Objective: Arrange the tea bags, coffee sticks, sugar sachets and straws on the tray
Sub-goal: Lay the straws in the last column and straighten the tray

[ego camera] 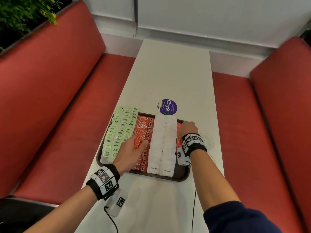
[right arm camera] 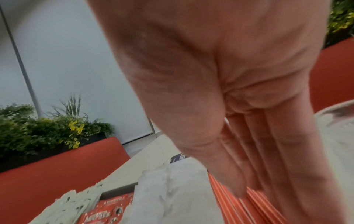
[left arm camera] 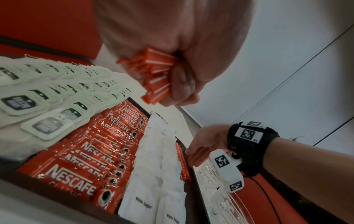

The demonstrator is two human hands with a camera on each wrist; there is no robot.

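A dark tray [ego camera: 178, 178] lies on the white table. From left to right it carries green tea bags [ego camera: 119, 132], red Nescafe coffee sticks [ego camera: 144, 125], white sugar sachets [ego camera: 164, 145] and a narrow strip of orange wrapped straws [ego camera: 178, 142]. My left hand [ego camera: 142, 143] hovers over the coffee sticks and grips a bundle of orange straws [left arm camera: 155, 75]. My right hand [ego camera: 186, 122] is at the tray's far right corner. Its straight fingers [right arm camera: 268, 151] reach down onto the straws [right arm camera: 239, 209] lying there.
A round purple sticker [ego camera: 167, 107] sits on the table just beyond the tray. Clear plastic lids [ego camera: 206, 140] lie right of the tray by my right wrist. Red benches [ego camera: 58, 98] flank the table, with plants [ego camera: 25, 14] at the far left.
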